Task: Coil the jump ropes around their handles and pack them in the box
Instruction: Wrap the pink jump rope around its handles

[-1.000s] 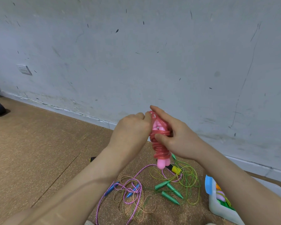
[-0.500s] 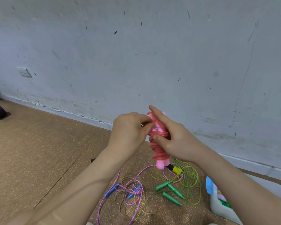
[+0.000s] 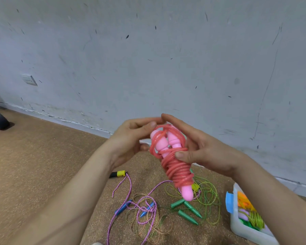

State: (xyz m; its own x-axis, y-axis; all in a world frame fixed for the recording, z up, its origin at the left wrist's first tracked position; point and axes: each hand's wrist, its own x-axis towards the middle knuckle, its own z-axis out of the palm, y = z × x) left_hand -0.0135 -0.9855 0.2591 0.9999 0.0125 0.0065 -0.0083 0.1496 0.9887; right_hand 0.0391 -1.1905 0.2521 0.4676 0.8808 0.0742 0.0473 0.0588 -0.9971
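**wrap done, left hand lets go**

my left hand (image 3: 129, 140) has opened off the top of the pink jump rope (image 3: 178, 170), fingers loose beside it. my right hand (image 3: 207, 152) pinches the coiled bundle mid-air, thumb on the wraps. coiling looks finished; the box (image 3: 236, 225) sits near right.

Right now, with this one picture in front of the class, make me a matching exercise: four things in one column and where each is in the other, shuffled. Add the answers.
Things
1. pink rope
2. green handles
3. box
4. socket

Places
A. on the wall, far left
B. gripped in the right hand, up off the ground
C. on the floor, at the lower right edge of the picture
D. lying loose on the floor, near the middle

Pairs: 1-B, 2-D, 3-C, 4-A
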